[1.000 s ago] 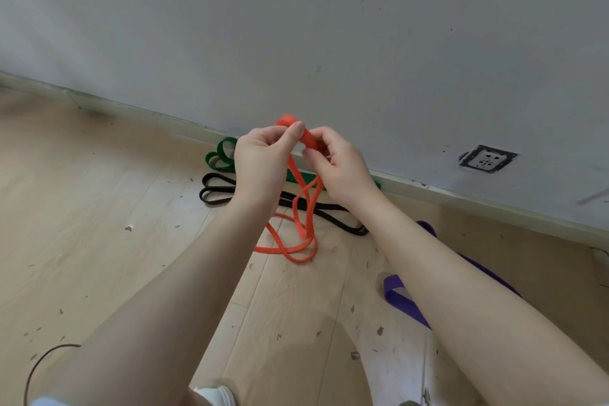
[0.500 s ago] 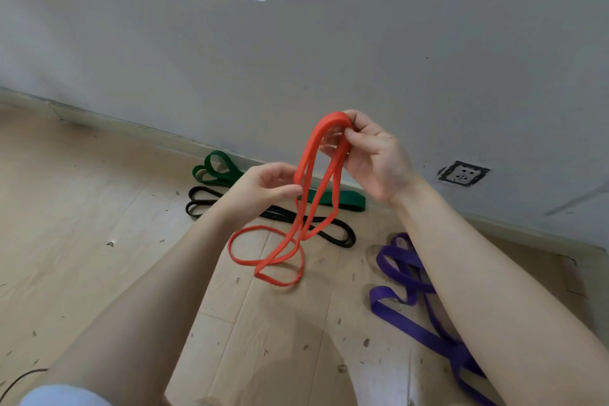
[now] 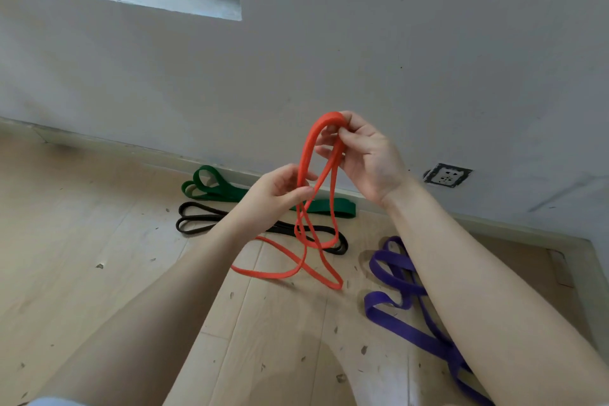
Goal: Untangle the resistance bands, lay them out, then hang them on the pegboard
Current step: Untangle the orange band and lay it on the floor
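Here the right hand (image 3: 369, 158) is raised highest, its thumb and fingers pinching the top bend of the orange resistance band (image 3: 308, 161), while the left hand (image 3: 275, 196), lower and just beside it, has its fingers curled round one strand of the same band. The two hands are apart, joined only by the band between them. From the right hand the orange strands hang down past the left hand and cross one another, and the lowest loops reach the wooden floor (image 3: 99, 241) below and between the forearms. Beyond the left hand, a green resistance band (image 3: 329, 208) lies stretched along the foot of the wall (image 3: 362, 59), with a black resistance band (image 3: 197, 219) laid out just nearer than it; the orange loops hang in front of the black one's right end. Under the right forearm a purple resistance band (image 3: 395, 273) lies in loose folds on the floor. A wall socket (image 3: 447, 175) sits beyond the right wrist.
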`<state>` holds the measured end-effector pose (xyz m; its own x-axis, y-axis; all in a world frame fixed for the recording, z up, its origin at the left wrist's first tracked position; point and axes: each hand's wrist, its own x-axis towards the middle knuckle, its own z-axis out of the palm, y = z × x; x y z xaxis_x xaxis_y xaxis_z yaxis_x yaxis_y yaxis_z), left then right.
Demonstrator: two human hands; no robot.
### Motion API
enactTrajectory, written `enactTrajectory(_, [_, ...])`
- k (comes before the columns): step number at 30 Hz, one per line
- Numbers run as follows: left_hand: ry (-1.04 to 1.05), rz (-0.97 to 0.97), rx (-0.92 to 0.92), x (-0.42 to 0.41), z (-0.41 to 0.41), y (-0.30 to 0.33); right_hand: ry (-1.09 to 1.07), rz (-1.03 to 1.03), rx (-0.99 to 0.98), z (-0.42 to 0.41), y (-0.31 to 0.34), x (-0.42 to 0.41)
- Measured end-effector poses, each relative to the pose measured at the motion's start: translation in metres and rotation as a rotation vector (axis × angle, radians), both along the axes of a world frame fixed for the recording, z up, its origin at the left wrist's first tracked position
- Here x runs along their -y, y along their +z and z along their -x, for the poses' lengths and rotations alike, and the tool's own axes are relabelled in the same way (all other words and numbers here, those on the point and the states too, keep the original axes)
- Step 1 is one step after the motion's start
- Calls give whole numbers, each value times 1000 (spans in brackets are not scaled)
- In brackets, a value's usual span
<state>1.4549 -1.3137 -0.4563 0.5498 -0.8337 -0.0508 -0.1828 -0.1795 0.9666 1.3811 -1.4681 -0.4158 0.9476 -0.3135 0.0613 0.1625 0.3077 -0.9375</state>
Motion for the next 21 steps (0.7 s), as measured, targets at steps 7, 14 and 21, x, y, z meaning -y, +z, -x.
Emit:
enactTrajectory(7, [102, -84, 76, -15, -25, 3, -313, -350, 10, 30, -17, 34])
enactTrajectory(14, [168, 155, 263, 8, -35, 87, -268, 465, -518, 49, -26, 50])
enactTrajectory(21, [11, 86, 657, 27, -25, 136, -86, 571, -350, 36, 27, 33])
